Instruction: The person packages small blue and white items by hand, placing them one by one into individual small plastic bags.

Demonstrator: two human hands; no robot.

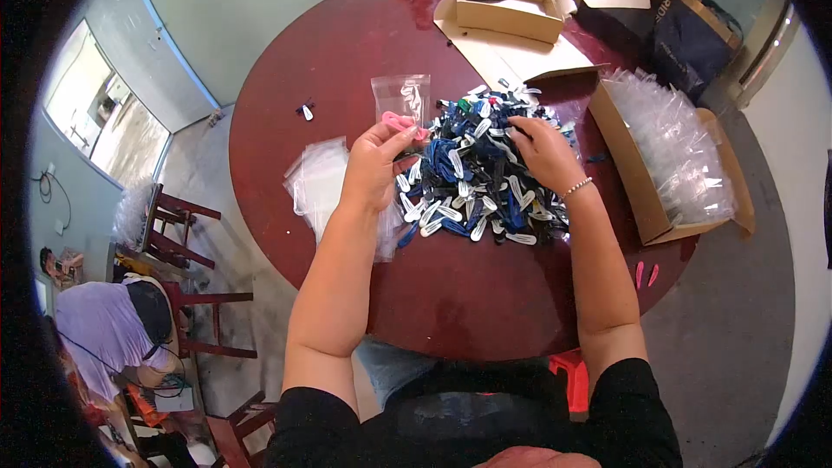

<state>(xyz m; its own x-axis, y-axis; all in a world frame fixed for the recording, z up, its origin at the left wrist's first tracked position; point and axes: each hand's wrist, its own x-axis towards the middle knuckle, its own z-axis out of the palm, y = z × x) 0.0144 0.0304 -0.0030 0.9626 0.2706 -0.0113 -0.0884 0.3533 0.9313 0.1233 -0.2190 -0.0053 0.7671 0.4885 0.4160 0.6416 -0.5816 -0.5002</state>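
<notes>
My left hand (pixel 374 165) is closed, pinching pink hair clips (pixel 402 125) between thumb and fingers. Just behind it a clear plastic bag (pixel 404 94) stands up from the table. A large heap of snap hair clips (pixel 468 178), mostly white, dark blue and black, lies in front of me. Over the heap's right side reaches my right hand (pixel 548 154), its fingers bent and slightly apart among the clips. I make out nothing in its grip. Left of the heap, flat clear bags (pixel 321 178) are stacked partly under my left forearm.
A carton (pixel 637 169) full of clear packets stands at the right of the round table (pixel 286 78). Open cardboard boxes (pixel 511 17) sit at the back, near another person's hands. Two pink clips (pixel 646 275) lie at the right edge. Wooden stools (pixel 186 225) stand left.
</notes>
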